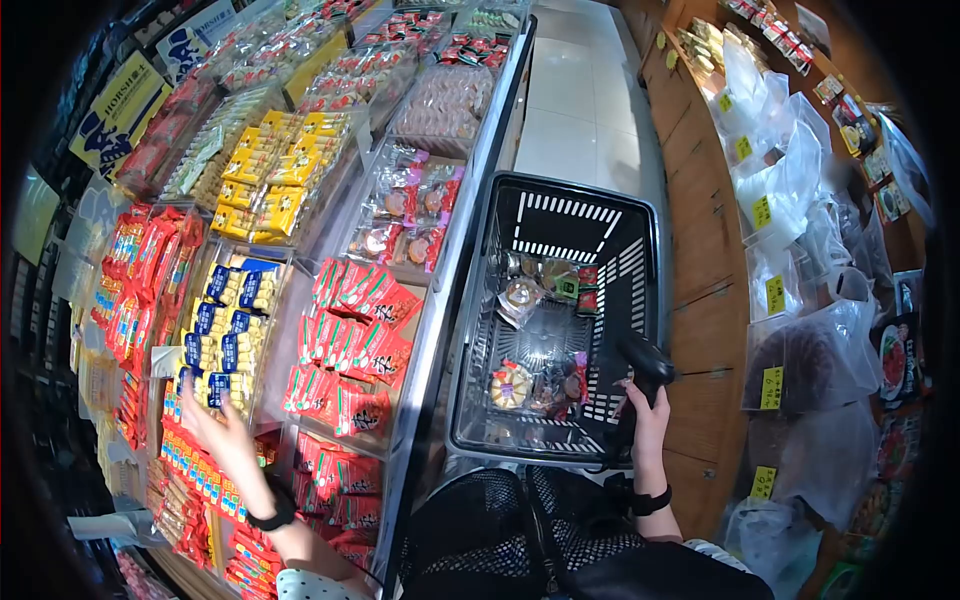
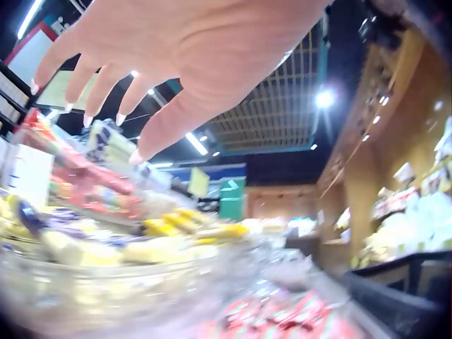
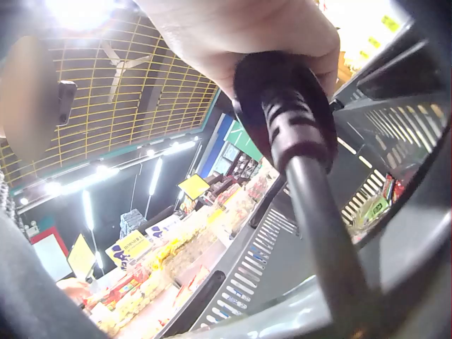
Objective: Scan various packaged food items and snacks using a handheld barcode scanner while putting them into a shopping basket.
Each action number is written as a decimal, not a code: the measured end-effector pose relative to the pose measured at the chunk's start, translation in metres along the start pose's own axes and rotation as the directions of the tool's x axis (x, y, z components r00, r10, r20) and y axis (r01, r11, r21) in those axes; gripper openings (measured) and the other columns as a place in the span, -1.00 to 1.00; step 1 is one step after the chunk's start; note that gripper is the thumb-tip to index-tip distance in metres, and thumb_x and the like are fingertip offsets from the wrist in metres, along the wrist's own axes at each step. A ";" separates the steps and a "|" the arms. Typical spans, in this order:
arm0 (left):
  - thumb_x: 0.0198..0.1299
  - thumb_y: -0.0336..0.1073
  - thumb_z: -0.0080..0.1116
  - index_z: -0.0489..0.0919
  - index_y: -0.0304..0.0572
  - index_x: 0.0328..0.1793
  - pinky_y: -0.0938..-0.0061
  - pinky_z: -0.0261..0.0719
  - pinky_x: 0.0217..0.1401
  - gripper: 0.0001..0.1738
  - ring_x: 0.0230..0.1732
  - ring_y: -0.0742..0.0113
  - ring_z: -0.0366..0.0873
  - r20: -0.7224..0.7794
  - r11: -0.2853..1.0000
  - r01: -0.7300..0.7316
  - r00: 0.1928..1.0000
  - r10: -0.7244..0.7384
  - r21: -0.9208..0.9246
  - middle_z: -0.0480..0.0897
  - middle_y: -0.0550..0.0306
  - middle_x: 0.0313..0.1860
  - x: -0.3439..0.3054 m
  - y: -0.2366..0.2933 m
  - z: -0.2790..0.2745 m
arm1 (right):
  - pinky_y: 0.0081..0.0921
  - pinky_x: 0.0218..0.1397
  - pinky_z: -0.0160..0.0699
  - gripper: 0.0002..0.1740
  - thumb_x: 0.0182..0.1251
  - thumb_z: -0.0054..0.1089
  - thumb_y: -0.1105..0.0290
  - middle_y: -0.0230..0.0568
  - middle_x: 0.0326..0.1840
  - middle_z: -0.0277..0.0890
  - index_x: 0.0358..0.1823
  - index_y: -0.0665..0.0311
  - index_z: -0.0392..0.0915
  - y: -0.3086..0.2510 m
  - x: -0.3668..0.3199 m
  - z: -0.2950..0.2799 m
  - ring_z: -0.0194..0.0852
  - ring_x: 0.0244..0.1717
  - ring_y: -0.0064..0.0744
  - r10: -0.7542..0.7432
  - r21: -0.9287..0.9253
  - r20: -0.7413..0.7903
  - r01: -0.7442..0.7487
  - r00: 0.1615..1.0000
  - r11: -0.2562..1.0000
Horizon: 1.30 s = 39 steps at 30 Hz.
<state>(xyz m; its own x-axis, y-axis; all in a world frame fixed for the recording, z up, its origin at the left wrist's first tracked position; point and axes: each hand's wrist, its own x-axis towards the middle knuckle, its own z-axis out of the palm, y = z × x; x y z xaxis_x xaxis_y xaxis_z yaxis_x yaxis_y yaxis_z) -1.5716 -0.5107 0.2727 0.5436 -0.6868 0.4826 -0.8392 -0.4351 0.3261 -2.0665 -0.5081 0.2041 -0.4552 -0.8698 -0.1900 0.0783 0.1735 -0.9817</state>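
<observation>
My left hand (image 1: 222,435) reaches over the display with fingers spread and nothing held, its fingertips at the near end of a bin of cream-coloured snack packs with blue labels (image 1: 238,350). In the left wrist view that hand (image 2: 191,63) hovers above the bin, fingers pointing down. My right hand (image 1: 650,420) grips the black handle (image 1: 650,362) of a black shopping basket (image 1: 575,181). Inside the basket lie a clear pack of round cookies (image 1: 510,388), a green-labelled pack (image 1: 560,280) and several other wrapped snacks.
Red snack packets (image 1: 345,345) and yellow packs (image 1: 265,180) fill neighbouring bins. The display's metal edge (image 1: 425,370) runs along the basket's left side. On the right stands a wooden counter (image 1: 705,330) with bagged goods (image 1: 810,350). A tiled aisle (image 1: 575,95) stretches ahead.
</observation>
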 end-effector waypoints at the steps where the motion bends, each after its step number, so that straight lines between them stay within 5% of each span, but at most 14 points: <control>1: 0.10 -0.45 0.10 0.27 -0.27 0.29 0.19 0.04 0.39 -0.42 0.34 0.08 0.18 0.032 0.960 -0.042 0.998 0.053 -0.276 0.30 -0.11 0.29 -0.008 0.039 -0.009 | -0.63 -0.47 0.37 -0.78 0.20 0.12 0.45 -0.29 -0.41 0.48 -0.14 0.35 0.40 0.001 0.003 0.000 0.38 -0.55 -0.59 0.040 0.043 -0.009 -0.039 0.999 0.998; 4: 0.03 -0.44 0.15 0.45 -0.22 0.14 0.29 0.28 0.25 -0.53 0.13 0.18 0.41 0.476 0.436 0.293 0.783 0.401 -0.851 0.47 -0.03 0.09 -0.045 0.180 -0.066 | -0.61 -0.53 0.40 -0.77 0.20 0.11 0.45 -0.22 -0.38 0.50 -0.14 0.35 0.38 0.008 0.010 0.000 0.38 -0.59 -0.57 0.117 0.120 -0.017 -0.114 0.993 0.986; 5: 0.02 -0.42 0.14 0.51 -0.18 0.05 0.22 0.30 0.22 -0.61 0.15 0.10 0.39 0.309 0.092 0.352 0.631 0.712 -0.931 0.48 -0.02 0.07 -0.060 0.193 -0.061 | -0.60 -0.55 0.40 -0.77 0.21 0.10 0.45 -0.19 -0.36 0.51 -0.13 0.36 0.38 0.012 0.012 -0.001 0.38 -0.60 -0.56 0.152 0.151 -0.019 -0.148 0.988 0.977; 6: 0.06 -0.31 0.11 0.55 -0.18 -0.03 0.21 0.46 -0.05 -0.68 0.00 0.02 0.46 -0.136 -0.142 0.016 0.212 0.968 -0.990 0.50 -0.06 -0.02 -0.039 0.230 -0.062 | -0.60 -0.55 0.40 -0.77 0.21 0.10 0.45 -0.19 -0.36 0.51 -0.13 0.36 0.38 0.016 0.014 -0.003 0.38 -0.60 -0.56 0.154 0.152 -0.017 -0.150 0.988 0.977; 7: 0.14 -0.18 0.14 0.55 -0.19 -0.04 0.18 0.41 0.03 -0.68 0.00 -0.05 0.44 -0.253 -0.282 0.347 0.128 0.959 -0.894 0.51 -0.03 -0.03 -0.052 0.252 -0.070 | -0.61 -0.55 0.41 -0.76 0.21 0.09 0.42 -0.16 -0.34 0.52 -0.13 0.38 0.38 0.021 0.015 -0.006 0.38 -0.62 -0.55 0.161 0.148 -0.035 -0.154 0.986 0.977; 9: 0.36 -0.31 -0.25 0.49 -0.40 -0.01 0.28 0.42 -0.09 -0.67 -0.15 0.10 0.48 -0.517 -0.671 0.562 0.436 0.737 -0.483 0.52 -0.08 -0.04 -0.103 0.298 -0.084 | -0.63 -0.56 0.41 -0.74 0.22 0.08 0.40 -0.12 -0.32 0.54 -0.13 0.40 0.38 0.021 0.014 -0.008 0.38 -0.64 -0.55 0.171 0.146 -0.048 -0.163 0.984 0.976; 15: 0.34 -0.43 -0.24 0.50 -0.43 -0.02 0.27 0.40 -0.07 -0.71 -0.05 0.03 0.43 -0.380 -0.761 0.577 0.660 0.648 -0.296 0.51 -0.09 -0.02 -0.131 0.314 -0.096 | -0.62 -0.48 0.41 -0.72 0.21 0.10 0.44 -0.16 -0.32 0.50 -0.08 0.38 0.33 0.005 0.009 -0.018 0.38 -0.56 -0.56 0.167 0.179 -0.059 -0.155 0.984 0.972; 20: 0.32 -0.47 -0.21 0.49 -0.41 0.00 0.23 0.36 0.04 -0.74 0.04 -0.04 0.37 -0.361 -0.558 0.821 0.488 0.795 -0.119 0.47 -0.13 0.03 -0.122 0.324 -0.092 | -0.62 -0.47 0.41 -0.72 0.21 0.12 0.43 -0.18 -0.32 0.51 -0.09 0.38 0.34 0.001 0.012 -0.034 0.39 -0.56 -0.57 0.113 0.114 -0.080 -0.104 0.990 0.988; 23: 0.30 -0.47 -0.20 0.47 -0.43 0.00 0.16 0.41 0.00 -0.74 0.03 -0.08 0.40 -0.333 -0.629 0.763 0.560 0.758 -0.149 0.47 -0.15 0.02 -0.139 0.340 -0.087 | -0.62 -0.49 0.42 -0.71 0.22 0.12 0.42 -0.18 -0.33 0.51 -0.09 0.38 0.35 0.009 0.019 -0.043 0.39 -0.57 -0.56 0.106 0.096 -0.070 -0.099 0.992 0.990; 25: 0.29 -0.46 -0.20 0.46 -0.44 -0.01 0.12 0.45 -0.06 -0.74 0.01 -0.11 0.44 -0.371 -0.788 0.615 0.723 0.583 -0.040 0.47 -0.14 0.00 -0.159 0.365 -0.086 | -0.62 -0.48 0.42 -0.72 0.22 0.13 0.42 -0.19 -0.34 0.51 -0.09 0.38 0.35 0.011 0.025 -0.048 0.39 -0.56 -0.56 0.110 0.089 -0.052 -0.105 0.993 0.990; 30: 0.30 -0.43 -0.21 0.50 -0.42 -0.06 0.13 0.48 -0.09 -0.73 -0.09 -0.09 0.50 -0.322 -0.732 0.678 0.707 0.629 0.060 0.50 -0.14 -0.01 -0.159 0.386 -0.072 | -0.58 -0.49 0.45 -0.76 0.19 0.15 0.47 -0.32 -0.49 0.44 -0.14 0.39 0.39 0.013 0.035 -0.049 0.43 -0.56 -0.57 0.124 -0.027 0.024 -0.124 0.992 0.992; 33: 0.28 -0.36 -0.12 0.53 -0.31 -0.04 0.05 0.42 0.00 -0.75 -0.12 -0.03 0.52 -0.578 -0.592 0.783 0.396 0.713 -0.194 0.48 -0.12 0.13 -0.127 0.405 -0.034 | -0.59 -0.50 0.44 -0.76 0.19 0.17 0.46 -0.34 -0.52 0.45 -0.15 0.38 0.41 0.014 0.039 -0.050 0.44 -0.56 -0.58 0.143 -0.025 0.030 -0.142 0.989 0.990; 37: 0.30 -0.19 -0.09 0.41 -0.24 0.06 0.17 0.23 0.22 -0.67 0.14 -0.02 0.34 -0.020 -0.046 0.632 0.047 0.999 -0.774 0.48 -0.02 0.02 -0.136 0.381 0.011 | -0.60 -0.49 0.44 -0.76 0.17 0.19 0.45 -0.35 -0.51 0.47 -0.16 0.35 0.43 0.019 0.047 -0.048 0.43 -0.55 -0.62 0.171 -0.032 -0.006 -0.171 0.985 0.985; 39: 0.26 -0.13 -0.05 0.40 -0.24 0.10 0.18 0.25 0.18 -0.60 0.12 0.06 0.38 0.346 0.336 0.216 0.009 0.938 -0.917 0.49 -0.06 0.00 -0.152 0.366 0.044 | -0.59 -0.45 0.44 -0.77 0.15 0.20 0.45 -0.32 -0.46 0.50 -0.18 0.36 0.44 0.041 0.048 -0.052 0.44 -0.54 -0.61 -0.026 -0.148 -0.049 0.018 0.998 0.989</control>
<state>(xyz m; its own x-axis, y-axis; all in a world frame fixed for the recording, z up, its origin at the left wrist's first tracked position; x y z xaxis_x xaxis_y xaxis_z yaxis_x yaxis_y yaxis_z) -1.9617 -0.5908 0.2827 -0.7875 -0.6157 0.0289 -0.1521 0.2396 0.9589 -2.1315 -0.5188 0.1557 -0.5004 -0.8502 -0.1639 -0.0619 0.2239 -0.9726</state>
